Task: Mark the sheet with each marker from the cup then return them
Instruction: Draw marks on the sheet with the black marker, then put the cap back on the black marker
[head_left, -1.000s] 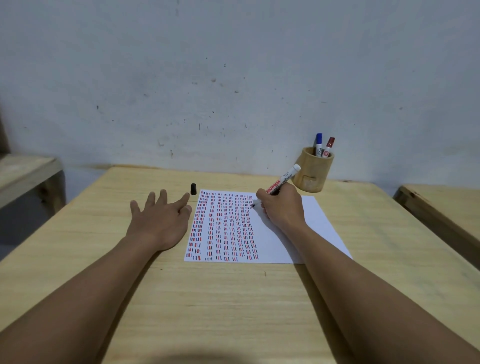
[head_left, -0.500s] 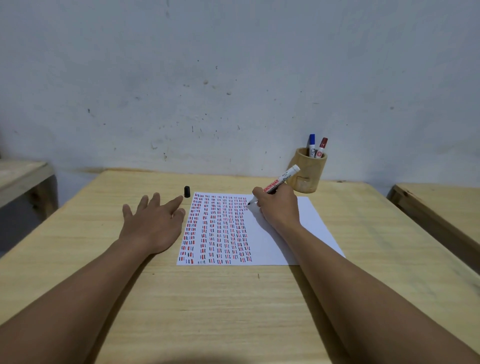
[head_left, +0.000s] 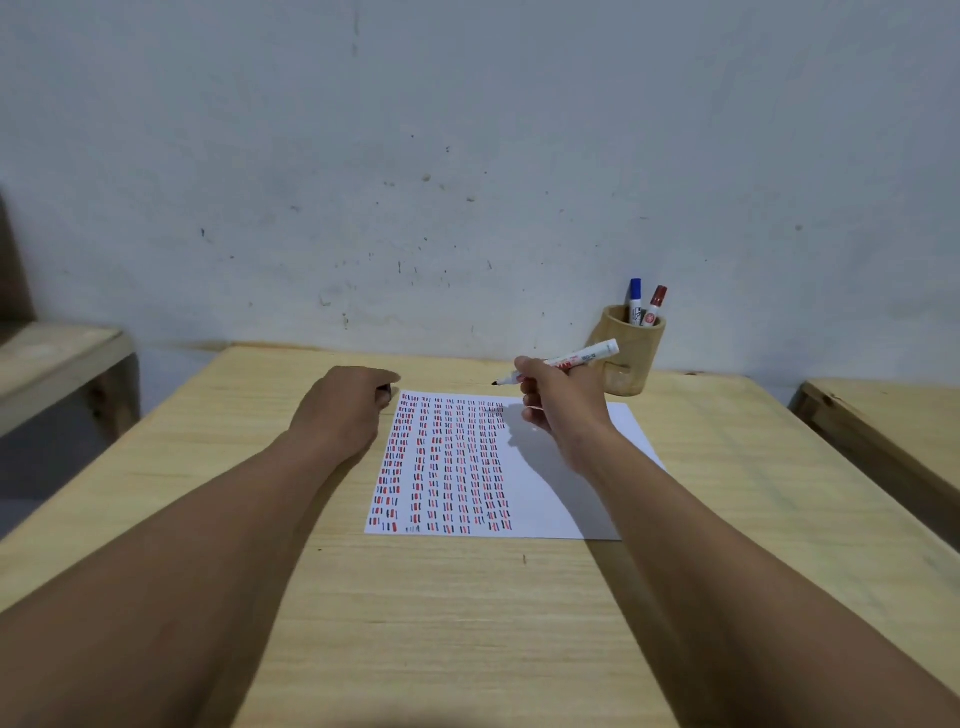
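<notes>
A white sheet (head_left: 540, 499) covered in columns of red, blue and black dashes lies on the wooden table (head_left: 467, 623). My right hand (head_left: 561, 405) holds an uncapped black marker (head_left: 576, 359) lifted above the sheet's top edge, tip pointing left. My left hand (head_left: 348, 405) is curled over the black cap (head_left: 384, 389) at the sheet's top left corner; only a sliver of the cap shows. A wooden cup (head_left: 631, 358) stands behind my right hand, holding a blue marker (head_left: 635, 301) and a red marker (head_left: 655, 305).
A pale wall rises right behind the table's far edge. Another wooden surface (head_left: 57, 364) stands lower at the left, and a second wooden table (head_left: 893, 415) at the right, each across a gap.
My right hand has lifted the marker off the sheet and tilted it flatter. My left hand has moved from lying flat beside the sheet up to the black cap and closed over it.
</notes>
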